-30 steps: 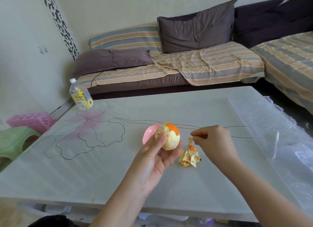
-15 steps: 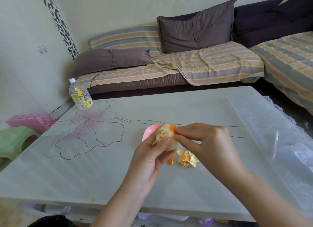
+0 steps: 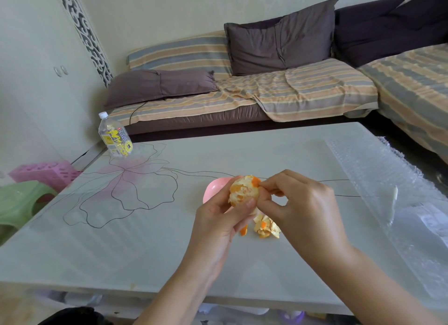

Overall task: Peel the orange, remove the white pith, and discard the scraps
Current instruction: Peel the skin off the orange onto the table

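My left hand point(image 3: 218, 225) grips a mostly peeled orange point(image 3: 242, 191) above the table, thumb across its lower front. Pale pith covers much of the fruit, and a small patch of orange peel remains at its upper right. My right hand point(image 3: 300, 205) pinches that patch of peel with fingertips and thumb. A small heap of peel scraps point(image 3: 265, 226) lies on the table just below the hands. A pink bowl point(image 3: 213, 187) sits behind the orange, mostly hidden by my left hand and the fruit.
The pale table point(image 3: 121, 239) carries a flower drawing. A plastic bottle point(image 3: 115, 136) stands at its far left corner, and bubble wrap point(image 3: 388, 191) covers its right side. A striped sofa point(image 3: 266, 91) lies beyond; pink and green stools point(image 3: 21, 196) stand on the left.
My right hand dropped a scrap on the heap, then came back to the orange and took hold of the remaining peel. My left hand turned the fruit slightly.
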{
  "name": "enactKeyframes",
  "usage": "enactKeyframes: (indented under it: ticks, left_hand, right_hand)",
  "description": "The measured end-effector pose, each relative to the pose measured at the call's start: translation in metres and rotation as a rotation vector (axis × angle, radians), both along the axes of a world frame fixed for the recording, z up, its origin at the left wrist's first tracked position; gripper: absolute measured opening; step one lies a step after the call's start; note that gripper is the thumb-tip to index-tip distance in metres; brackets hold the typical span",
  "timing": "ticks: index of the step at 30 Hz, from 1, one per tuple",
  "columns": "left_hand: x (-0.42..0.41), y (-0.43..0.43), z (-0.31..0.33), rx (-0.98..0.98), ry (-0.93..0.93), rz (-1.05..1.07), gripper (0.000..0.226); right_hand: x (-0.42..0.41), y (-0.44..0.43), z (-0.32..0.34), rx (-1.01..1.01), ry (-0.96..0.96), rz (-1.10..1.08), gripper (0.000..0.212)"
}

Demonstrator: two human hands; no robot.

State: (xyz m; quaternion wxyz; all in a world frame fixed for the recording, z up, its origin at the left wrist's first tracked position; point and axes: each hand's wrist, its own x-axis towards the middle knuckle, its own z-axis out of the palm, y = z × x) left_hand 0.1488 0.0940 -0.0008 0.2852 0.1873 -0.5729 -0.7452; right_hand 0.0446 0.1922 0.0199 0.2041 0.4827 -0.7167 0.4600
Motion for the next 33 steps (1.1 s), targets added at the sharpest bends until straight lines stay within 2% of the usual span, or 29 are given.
enactKeyframes:
  ticks: [2,5,7,9,14,18,21,29,33]
  left_hand:
    - [0.000,0.000,0.001,0.005,0.000,-0.001,0.052]
    - [0.001,-0.002,0.002,0.040,0.024,0.004,0.053]
    - [0.002,-0.004,0.003,0.024,0.029,0.033,0.054]
    - [0.003,-0.004,0.005,-0.031,0.014,0.061,0.054]
    - [0.004,0.000,0.007,-0.103,-0.045,0.112,0.060]
    - [0.004,0.003,0.009,-0.186,-0.072,0.109,0.061]
    - [0.004,0.005,0.010,-0.202,-0.044,0.112,0.060]
    - [0.004,0.008,0.012,-0.228,-0.017,0.096,0.056]
    - [0.003,0.010,0.012,-0.244,-0.030,0.096,0.057]
  right_hand:
    - [-0.001,0.001,0.001,-0.011,-0.057,0.016,0.004]
    - [-0.006,0.004,0.005,-0.022,-0.237,0.153,0.006]
    - [-0.010,0.008,0.009,-0.018,-0.407,0.277,0.014]
    - [-0.014,0.011,0.012,0.002,-0.472,0.342,0.025]
    - [-0.017,0.011,0.008,0.067,-0.249,0.296,0.014]
    - [-0.012,0.009,0.004,0.066,-0.036,0.187,0.014]
    - [-0.006,0.008,0.002,0.049,0.050,0.108,0.011]
    - [-0.006,0.008,0.001,0.013,0.020,0.093,0.012]
    - [-0.007,0.006,0.002,-0.052,-0.118,0.105,0.014]
